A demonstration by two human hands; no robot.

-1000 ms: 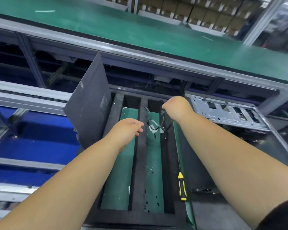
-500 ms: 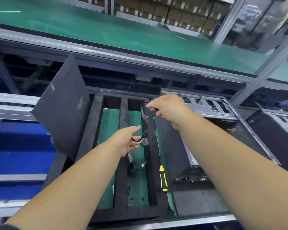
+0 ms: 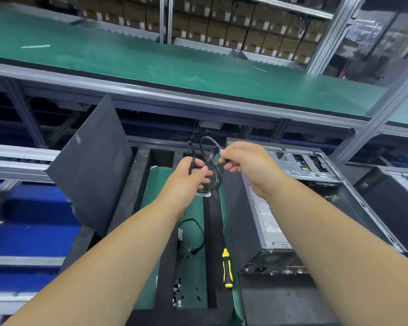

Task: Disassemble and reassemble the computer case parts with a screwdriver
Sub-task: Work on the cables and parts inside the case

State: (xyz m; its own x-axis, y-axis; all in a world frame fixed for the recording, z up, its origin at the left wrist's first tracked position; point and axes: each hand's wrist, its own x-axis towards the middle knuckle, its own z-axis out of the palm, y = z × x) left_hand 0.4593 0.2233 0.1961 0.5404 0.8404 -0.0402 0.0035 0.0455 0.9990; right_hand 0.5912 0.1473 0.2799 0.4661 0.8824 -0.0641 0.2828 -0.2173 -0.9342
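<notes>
Cables (image 3: 207,147) now raised between hands.

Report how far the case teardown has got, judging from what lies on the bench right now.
Done: the side panel is off and leans upright at the left, and loose screws lie on the mat. In hand: the left hand and right hand both hold a cable bundle above the bench. The screwdriver lies unused beside the open case. Left: reassembly has not visibly begun.
</notes>
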